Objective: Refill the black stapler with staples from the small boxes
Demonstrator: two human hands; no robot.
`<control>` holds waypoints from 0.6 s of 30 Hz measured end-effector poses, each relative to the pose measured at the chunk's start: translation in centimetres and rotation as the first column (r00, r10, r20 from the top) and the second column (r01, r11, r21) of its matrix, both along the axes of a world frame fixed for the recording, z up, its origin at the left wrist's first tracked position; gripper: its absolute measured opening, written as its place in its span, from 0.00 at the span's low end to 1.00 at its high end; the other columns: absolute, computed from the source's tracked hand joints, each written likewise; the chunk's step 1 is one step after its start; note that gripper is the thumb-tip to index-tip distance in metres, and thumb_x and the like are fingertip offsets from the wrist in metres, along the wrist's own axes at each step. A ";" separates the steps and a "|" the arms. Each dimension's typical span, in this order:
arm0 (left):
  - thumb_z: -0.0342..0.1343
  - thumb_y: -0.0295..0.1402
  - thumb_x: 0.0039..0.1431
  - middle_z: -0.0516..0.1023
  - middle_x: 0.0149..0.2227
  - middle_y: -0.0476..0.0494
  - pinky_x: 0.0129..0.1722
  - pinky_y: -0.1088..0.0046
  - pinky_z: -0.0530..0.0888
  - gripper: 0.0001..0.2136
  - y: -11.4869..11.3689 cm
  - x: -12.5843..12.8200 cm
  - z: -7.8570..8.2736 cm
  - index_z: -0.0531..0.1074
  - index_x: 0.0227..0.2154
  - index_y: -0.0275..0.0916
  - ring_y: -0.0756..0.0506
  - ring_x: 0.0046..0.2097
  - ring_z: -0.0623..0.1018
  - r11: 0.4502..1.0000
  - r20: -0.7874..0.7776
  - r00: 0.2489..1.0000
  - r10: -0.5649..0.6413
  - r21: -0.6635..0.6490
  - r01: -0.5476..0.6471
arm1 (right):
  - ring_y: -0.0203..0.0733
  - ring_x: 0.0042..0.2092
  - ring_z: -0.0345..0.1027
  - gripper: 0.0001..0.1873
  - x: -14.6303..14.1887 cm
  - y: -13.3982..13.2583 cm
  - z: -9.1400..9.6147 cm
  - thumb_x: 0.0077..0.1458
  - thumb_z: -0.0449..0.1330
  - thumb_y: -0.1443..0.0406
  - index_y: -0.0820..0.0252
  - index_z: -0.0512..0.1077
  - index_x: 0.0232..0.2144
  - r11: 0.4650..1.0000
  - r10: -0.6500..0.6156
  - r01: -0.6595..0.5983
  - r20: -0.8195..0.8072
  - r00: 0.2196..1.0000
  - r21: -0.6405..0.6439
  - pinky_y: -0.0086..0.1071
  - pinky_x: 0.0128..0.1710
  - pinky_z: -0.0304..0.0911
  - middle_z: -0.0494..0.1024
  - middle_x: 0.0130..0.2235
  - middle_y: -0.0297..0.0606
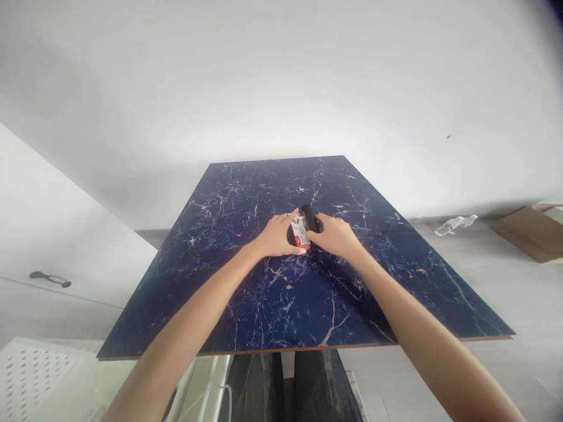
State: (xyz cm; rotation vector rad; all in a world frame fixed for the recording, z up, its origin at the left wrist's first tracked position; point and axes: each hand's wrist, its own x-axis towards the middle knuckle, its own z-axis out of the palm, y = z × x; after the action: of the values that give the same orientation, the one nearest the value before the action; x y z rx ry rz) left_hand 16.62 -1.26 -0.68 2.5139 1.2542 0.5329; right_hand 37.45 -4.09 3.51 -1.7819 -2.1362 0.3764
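Observation:
A small red and white box (300,232) lies near the middle of a dark blue marble-patterned tabletop (272,293). My left hand (278,235) is curled around the box's left side and holds it. A black oblong object (310,218), perhaps a stapler, rests against the box's right side. My right hand (335,236) grips that black object from the right. Both hands meet at the box, and parts of it are hidden under my fingers.
A plain white wall stands behind the table. On the grey floor to the right lie a clear plastic bottle (455,224) and a flat piece of cardboard (530,230). A white cabinet with a dark handle (50,279) sits at the left.

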 end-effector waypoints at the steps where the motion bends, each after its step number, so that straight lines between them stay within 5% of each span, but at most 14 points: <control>1: 0.64 0.59 0.44 0.56 0.69 0.31 0.65 0.49 0.57 0.58 0.4 1.6 -0.1 0.42 0.71 0.38 0.28 0.68 0.58 1.000 0.003 1.000 -0.018 0.003 0.018 | 0.48 0.35 0.73 0.12 1.4 0.0 0.0 0.54 0.59 0.57 0.57 0.73 0.38 1.000 -0.023 0.023 0.009 1.000 0.001 0.32 0.31 0.58 0.80 0.36 0.41; 8: 0.56 0.66 0.47 0.53 0.70 0.29 0.65 0.49 0.54 0.58 2.3 15.7 -0.7 0.34 0.72 0.41 0.27 0.68 0.55 0.991 -0.014 0.991 -0.135 -0.012 0.134 | 0.49 0.41 0.74 0.20 14.5 -0.2 0.1 0.53 0.58 0.57 0.53 0.75 0.48 0.979 -0.205 0.206 0.043 0.978 -0.004 0.32 0.35 0.61 0.82 0.43 0.39; 11: 0.52 0.69 0.48 0.46 0.71 0.28 0.66 0.46 0.50 0.58 2.9 19.9 -0.8 0.34 0.72 0.41 0.25 0.70 0.49 0.986 -0.042 0.986 -0.164 -0.037 0.162 | 0.50 0.42 0.74 0.23 18.3 0.2 0.0 0.54 0.56 0.57 0.53 0.74 0.51 0.966 -0.259 0.260 0.049 0.965 -0.008 0.33 0.36 0.62 0.81 0.44 0.40; 15: 0.50 0.71 0.47 0.41 0.73 0.29 0.67 0.44 0.48 0.59 3.6 21.7 -0.9 0.31 0.72 0.42 0.26 0.72 0.43 0.977 -0.058 0.981 -0.187 -0.112 0.180 | 0.52 0.42 0.75 0.23 20.2 0.9 -0.4 0.55 0.56 0.55 0.55 0.74 0.51 0.959 -0.274 0.278 0.068 0.959 -0.060 0.36 0.37 0.65 0.81 0.43 0.44; 18: 0.49 0.72 0.46 0.37 0.73 0.31 0.68 0.42 0.47 0.60 3.1 20.6 -0.5 0.29 0.72 0.42 0.27 0.72 0.38 0.973 -0.039 0.981 -0.189 -0.145 0.182 | 0.57 0.48 0.73 0.35 19.6 0.6 -0.1 0.55 0.57 0.51 0.57 0.64 0.62 0.945 -0.325 0.326 0.048 0.945 -0.029 0.42 0.44 0.67 0.77 0.52 0.50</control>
State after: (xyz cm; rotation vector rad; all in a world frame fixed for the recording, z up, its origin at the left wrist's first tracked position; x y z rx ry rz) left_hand 37.24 1.88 -1.21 2.5055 1.0204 0.3248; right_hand 57.04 -3.47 3.36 -2.1353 -1.8229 0.2958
